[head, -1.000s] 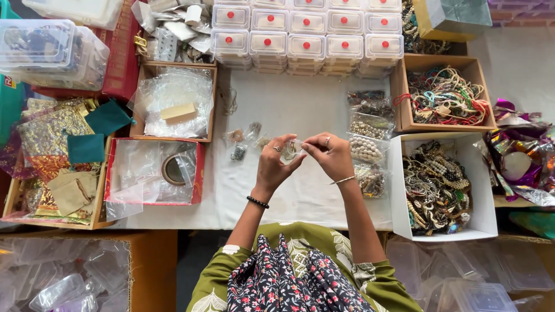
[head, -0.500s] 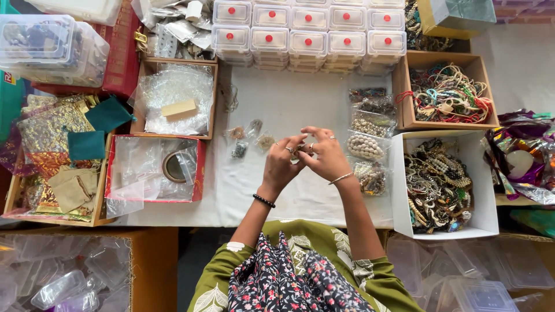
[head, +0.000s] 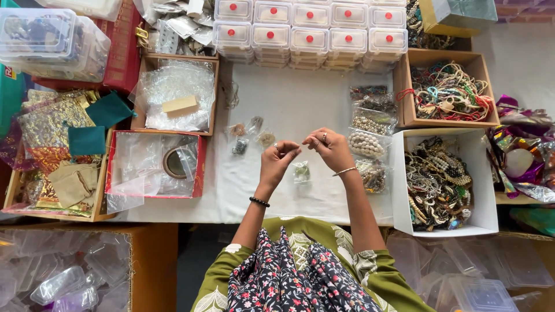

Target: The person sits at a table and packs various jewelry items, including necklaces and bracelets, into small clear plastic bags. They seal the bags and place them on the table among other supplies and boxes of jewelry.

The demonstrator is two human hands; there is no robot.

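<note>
My left hand point(head: 276, 163) and my right hand point(head: 328, 147) hover close together over the white tablecloth point(head: 300, 101), fingertips pinched and almost touching. Both have their fingers curled, and I see nothing between them. A small clear packet point(head: 300, 171) with something greenish inside lies on the cloth just below the fingertips, apart from both hands. Several similar small packets point(head: 253, 136) lie to the left of my left hand. Clear bags of beads point(head: 367, 143) are stacked right beside my right hand.
A white box point(head: 481, 173) of mixed jewellery stands at the right, with a brown box point(head: 403, 86) of bangles behind it. Stacked clear cases with red dots point(head: 306, 29) line the back. A red tray point(head: 113, 167) of plastic bags and a tape roll point(head: 173, 163) sits at the left.
Both hands held the small clear packet up between them. Now the packet lies on the cloth below and the hands have drawn slightly apart.
</note>
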